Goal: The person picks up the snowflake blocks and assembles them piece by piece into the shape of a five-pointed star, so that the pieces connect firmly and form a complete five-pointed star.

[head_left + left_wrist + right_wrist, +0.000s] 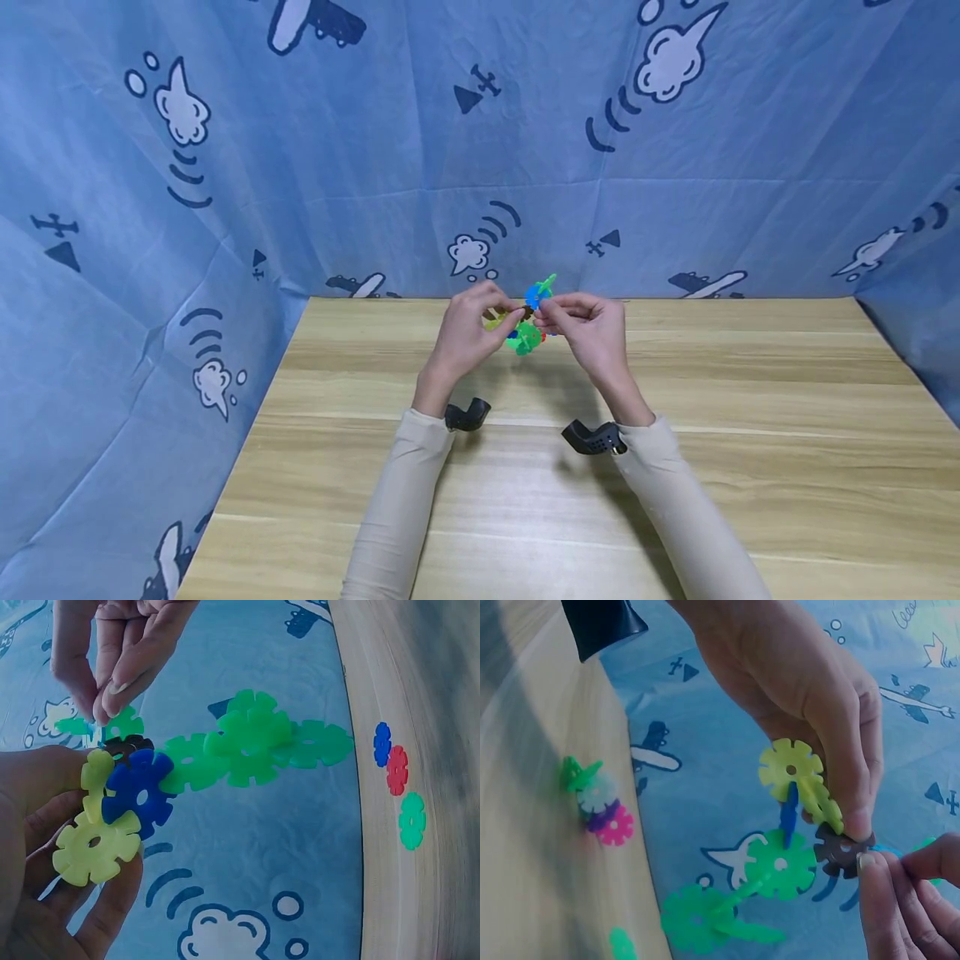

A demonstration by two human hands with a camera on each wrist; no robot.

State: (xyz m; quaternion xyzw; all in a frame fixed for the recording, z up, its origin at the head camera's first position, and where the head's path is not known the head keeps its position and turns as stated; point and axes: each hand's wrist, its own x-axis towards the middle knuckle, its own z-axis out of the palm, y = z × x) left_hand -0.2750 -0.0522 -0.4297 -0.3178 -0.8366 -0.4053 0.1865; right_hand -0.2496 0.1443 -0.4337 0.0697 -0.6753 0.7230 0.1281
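My left hand (468, 329) grips a chain of interlocking snowflake discs. Its thumb and finger pinch near the brown disc (845, 848). Around that hand are yellow discs (96, 847) and a dark blue disc (141, 786), with joined green discs (251, 739) hanging from the chain. Opposite, my right hand (596, 333) pinches a lighter blue disc (536, 296), to which a green disc (551, 282) is joined. In the right wrist view its fingertips are right at the brown disc's edge. The fingers partly hide the lighter blue disc.
Beyond the chain, the wooden table (750, 400) carries a loose blue disc (382, 744), a red disc (397, 771) and a green disc (412, 821). A cluster with a pink disc (616, 826) also lies there. A blue patterned curtain (360, 150) stands behind the table.
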